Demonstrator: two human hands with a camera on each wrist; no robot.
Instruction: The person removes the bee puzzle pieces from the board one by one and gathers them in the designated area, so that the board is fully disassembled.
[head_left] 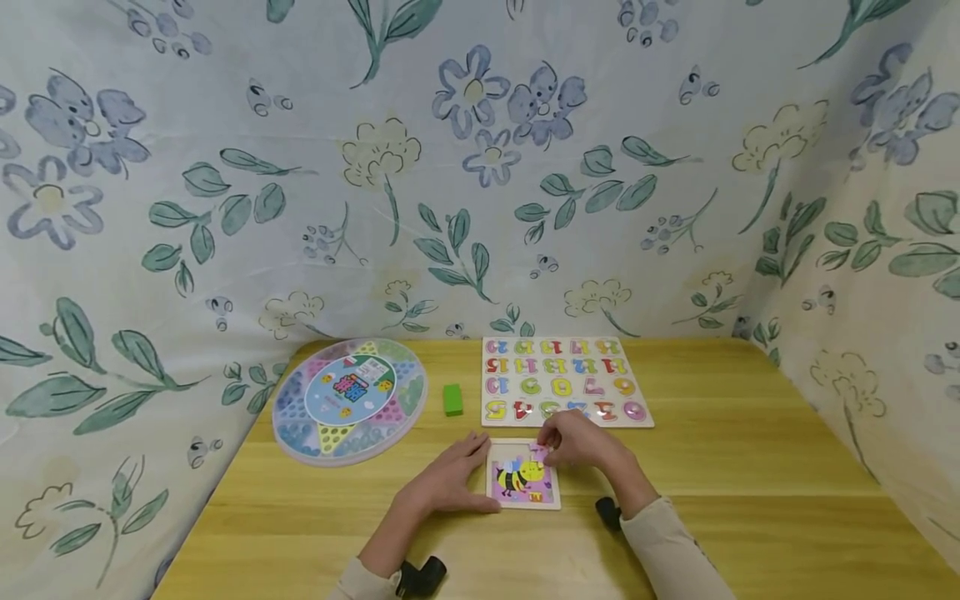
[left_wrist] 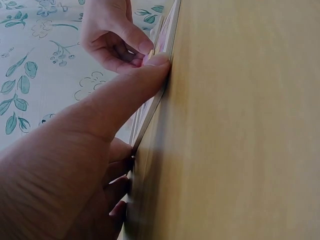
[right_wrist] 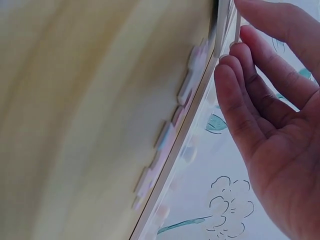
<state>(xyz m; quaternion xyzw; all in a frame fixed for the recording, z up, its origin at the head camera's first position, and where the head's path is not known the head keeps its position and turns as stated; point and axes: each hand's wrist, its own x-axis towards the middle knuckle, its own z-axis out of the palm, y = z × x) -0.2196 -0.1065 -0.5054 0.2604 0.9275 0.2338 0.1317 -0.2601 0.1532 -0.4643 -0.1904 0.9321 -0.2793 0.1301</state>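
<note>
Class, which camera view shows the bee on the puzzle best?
The head view, looking down on the bee. The left wrist view catches the puzzle edge-on, bee unreadable; the right shows no discernible bee.

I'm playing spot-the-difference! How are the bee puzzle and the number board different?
The number board is bigger than the bee puzzle. The number board shows rows of colourful numbers; the bee puzzle shows a striped bee. Both lie on the table.

Beyond the right sleeve (head_left: pixel 667 546), the tabletop (head_left: pixel 787 483) is leaving passing room; behind the bee puzzle (head_left: pixel 517 479), the number board (head_left: pixel 566 383) is blocking, with the green block (head_left: pixel 453 400) narrowing its gap to the round board (head_left: pixel 351 402).
</note>
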